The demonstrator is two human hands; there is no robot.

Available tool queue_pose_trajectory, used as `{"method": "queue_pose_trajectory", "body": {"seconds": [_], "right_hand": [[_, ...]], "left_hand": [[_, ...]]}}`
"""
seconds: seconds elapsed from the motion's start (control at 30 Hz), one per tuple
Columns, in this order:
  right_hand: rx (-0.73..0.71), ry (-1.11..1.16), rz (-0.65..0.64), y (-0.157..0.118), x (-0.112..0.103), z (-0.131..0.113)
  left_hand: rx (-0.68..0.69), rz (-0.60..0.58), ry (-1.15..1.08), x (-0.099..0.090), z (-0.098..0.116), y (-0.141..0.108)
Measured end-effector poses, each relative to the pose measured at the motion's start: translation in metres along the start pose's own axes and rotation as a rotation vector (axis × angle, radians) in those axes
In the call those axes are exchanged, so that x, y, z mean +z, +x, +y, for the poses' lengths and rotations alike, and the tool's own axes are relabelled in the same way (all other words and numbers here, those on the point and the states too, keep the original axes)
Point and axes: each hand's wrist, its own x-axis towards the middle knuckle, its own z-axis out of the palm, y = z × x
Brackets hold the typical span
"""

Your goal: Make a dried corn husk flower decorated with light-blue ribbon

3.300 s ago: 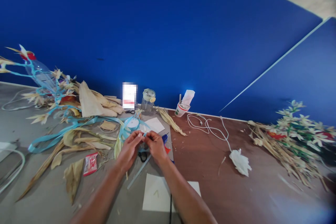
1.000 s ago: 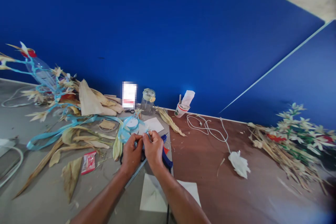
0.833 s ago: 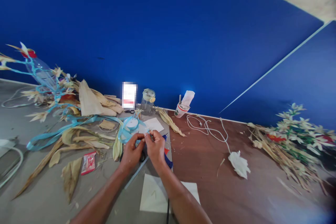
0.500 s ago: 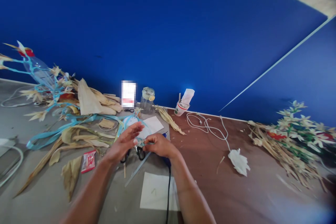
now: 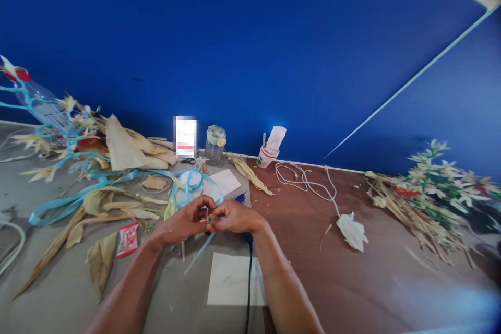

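Note:
In front of me, my left hand (image 5: 191, 217) and my right hand (image 5: 236, 215) meet with fingertips pinched together. Between them is a thin end of light blue ribbon (image 5: 221, 197), largely hidden by the fingers. That ribbon curls back over a round white roll (image 5: 189, 179) just beyond my hands. Behind my right wrist lies a dark blue tool (image 5: 241, 199) with a black cord (image 5: 249, 282). A clear glue stick (image 5: 199, 254) rests below my left hand. The scissors are hidden under my hands.
Dried corn husks (image 5: 124, 142) and a plastic bottle with blue stems (image 5: 43, 107) crowd the left. A glass jar (image 5: 215, 147), a paper cup (image 5: 266, 157) and a white cable (image 5: 309, 183) stand or lie along the blue wall. Husk flowers (image 5: 434, 177) lie at right.
My left hand has gone from spread fingers to a pinch and has come against my right hand's fingertips. The view has shifted slightly to the right.

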Motion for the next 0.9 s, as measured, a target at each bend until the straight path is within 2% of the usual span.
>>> {"method": "queue_pose_trajectory", "body": {"seconds": [0.2, 0.43, 0.73, 0.9], "right_hand": [[0.045, -0.062, 0.009, -0.002, -0.007, -0.001], [0.042, -0.191, 0.016, -0.004, -0.008, -0.004], [-0.044, -0.661, 0.135, -0.013, 0.001, -0.025], [0.01, -0.79, 0.149, -0.016, 0.004, -0.029]], "left_hand": [[-0.013, -0.045, 0.03, 0.0, 0.0, -0.001], [-0.063, 0.01, 0.063, 0.008, 0.007, 0.003], [-0.182, 0.009, 0.02, 0.009, 0.0, 0.004], [-0.167, 0.042, 0.073, 0.011, 0.0, 0.004]]}}
